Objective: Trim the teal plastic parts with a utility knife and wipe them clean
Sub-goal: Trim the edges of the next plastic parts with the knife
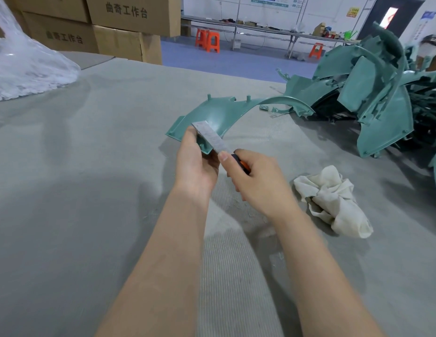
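A curved teal plastic part (226, 113) lies tilted at the table's middle, its near end lifted in my left hand (196, 161), whose fingers curl around that edge. My right hand (258, 181) grips a utility knife (212, 137) by its dark and orange handle. The long grey blade reaches up and left across the part's near edge, beside my left fingertips. A crumpled off-white cloth (333, 198) lies on the table to the right of my right hand, untouched.
A heap of teal plastic parts (377, 93) fills the right side of the grey fabric-covered table (90, 166). A clear plastic bag (24, 62) sits at far left, with cardboard boxes (114, 27) behind. Orange stools (207, 41) stand on the blue floor beyond.
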Tool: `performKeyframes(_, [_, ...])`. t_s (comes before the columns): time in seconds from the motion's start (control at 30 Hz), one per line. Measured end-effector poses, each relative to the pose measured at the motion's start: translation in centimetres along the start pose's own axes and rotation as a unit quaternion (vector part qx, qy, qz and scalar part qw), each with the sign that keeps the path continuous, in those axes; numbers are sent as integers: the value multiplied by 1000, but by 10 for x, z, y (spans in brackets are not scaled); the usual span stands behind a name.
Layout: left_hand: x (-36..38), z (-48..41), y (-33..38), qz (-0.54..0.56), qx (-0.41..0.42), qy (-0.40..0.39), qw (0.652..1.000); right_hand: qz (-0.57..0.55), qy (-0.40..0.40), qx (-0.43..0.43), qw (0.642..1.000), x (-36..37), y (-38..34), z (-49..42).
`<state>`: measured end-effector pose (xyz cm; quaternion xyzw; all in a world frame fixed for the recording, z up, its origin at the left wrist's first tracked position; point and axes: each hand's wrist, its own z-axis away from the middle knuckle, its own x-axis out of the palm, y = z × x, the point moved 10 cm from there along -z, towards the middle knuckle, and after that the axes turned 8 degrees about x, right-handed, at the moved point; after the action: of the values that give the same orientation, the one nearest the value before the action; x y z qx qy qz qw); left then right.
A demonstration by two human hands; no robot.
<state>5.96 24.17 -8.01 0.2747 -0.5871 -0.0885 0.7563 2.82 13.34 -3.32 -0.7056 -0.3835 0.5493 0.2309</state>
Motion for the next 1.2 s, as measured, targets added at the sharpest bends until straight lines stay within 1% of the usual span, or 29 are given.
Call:
performKeyframes(0.07, [1, 0, 1, 5, 0, -6, 1000, -6, 20, 2, 1000, -5, 1, -1])
performKeyframes(0.2, [4, 2, 1, 25, -10, -11, 1000, -32, 92, 22, 995, -24, 10, -3])
performKeyframes(0.27, [5, 2, 1, 17, -12, -16, 1000, -42, 108, 30, 993, -28, 13, -3])
performKeyframes(0.43, [3, 3, 3, 18, -12, -12, 1000, -20, 93, 22, 995, -23, 11, -4])
performKeyframes(0.83, [3, 2, 3, 27, -5, -13, 1000, -33, 64, 21, 997, -19, 9, -3])
performKeyframes(1.0, [2, 1, 2, -3, -1, -8, 1000, 9, 6, 0, 1000, -2, -1, 0])
performKeyframes(1.07, [2, 1, 2, -3, -1, -8, 1000, 9, -6, 2, 1000, 3, -2, 1])
performKeyframes(1.2, [1, 0, 3, -9, 3, -7, 1000, 2, 4, 4, 1000, -1, -1, 0])
